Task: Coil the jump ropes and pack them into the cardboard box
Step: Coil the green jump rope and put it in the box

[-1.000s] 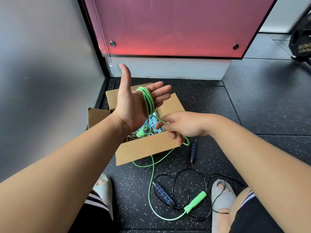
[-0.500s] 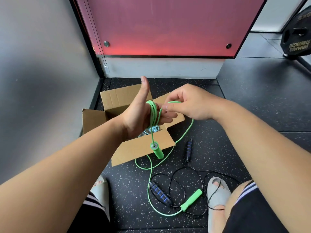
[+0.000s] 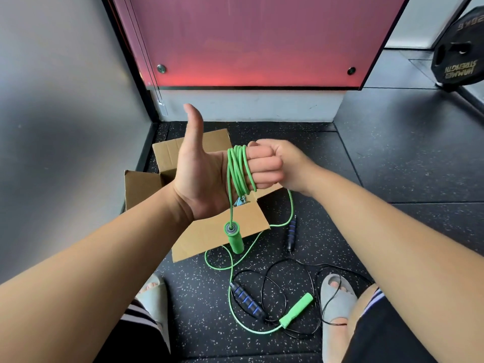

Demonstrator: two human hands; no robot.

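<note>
Green jump rope (image 3: 237, 169) was looped round L hand (image 3: 201, 179), thumb up, fingers curled; R hand (image 3: 290, 163) fisted on its tail, above open cardboard box (image 3: 209, 237); black rope (image 3: 247, 301) lay on floor, nearer.

floor (image 3: 392, 158) | cardboard box (image 3: 207, 238) | black jump rope (image 3: 247, 301) | green jump rope handle (image 3: 297, 310)

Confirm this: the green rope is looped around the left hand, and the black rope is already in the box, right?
Not quite. The head view shows the black rope lying on the floor, outside the box; the green rope does loop around the left hand.
</note>
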